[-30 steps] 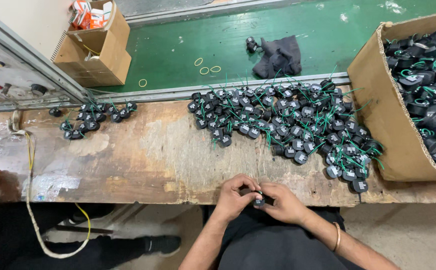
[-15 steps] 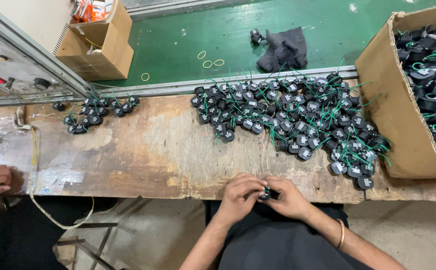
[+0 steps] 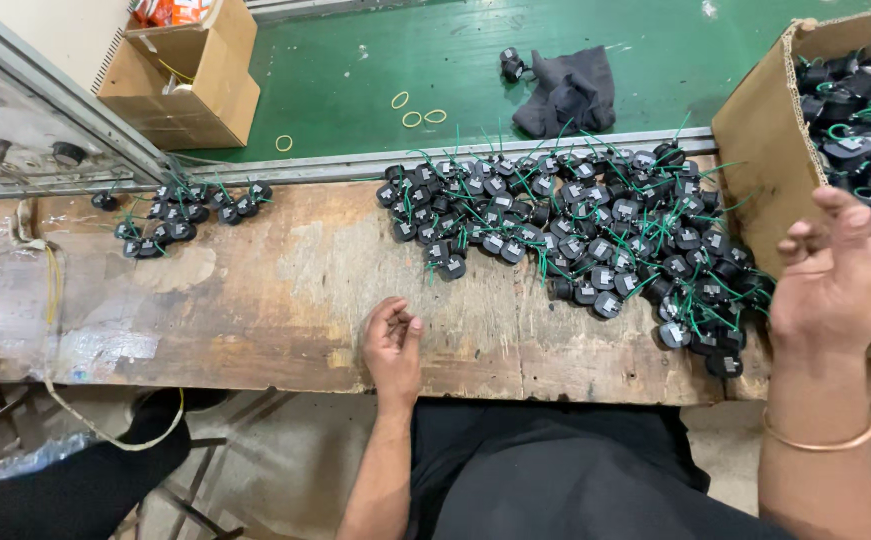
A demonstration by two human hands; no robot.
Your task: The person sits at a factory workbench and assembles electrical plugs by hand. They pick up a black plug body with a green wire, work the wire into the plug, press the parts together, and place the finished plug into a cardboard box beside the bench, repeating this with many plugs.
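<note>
Black round parts with green wires sit in a big pile (image 3: 576,230) mid-right on the worn wooden surface (image 3: 286,290), far of both hands. Neither hand holds one.

Step, as judged: between pieces, hands apart, nothing in work. Picking up a piece would call for a pinch on one black body at the pile's near edge, lifting clear of the tangled green wires.

The left hand (image 3: 393,340) rests on the near edge of the surface, fingers loosely curled, grip slack and empty as far as can be seen, just near-left of the pile. The right hand (image 3: 846,265) is raised at the far right, fingers spread, grip released, over the pile's right end and beside the cardboard box (image 3: 756,130) full of the same parts. There is a bangle (image 3: 821,440) on that wrist.

A small cluster (image 3: 181,215) of parts lies far left. A dark cloth (image 3: 566,90) and rubber bands (image 3: 416,110) lie on the green belt (image 3: 356,60).
</note>
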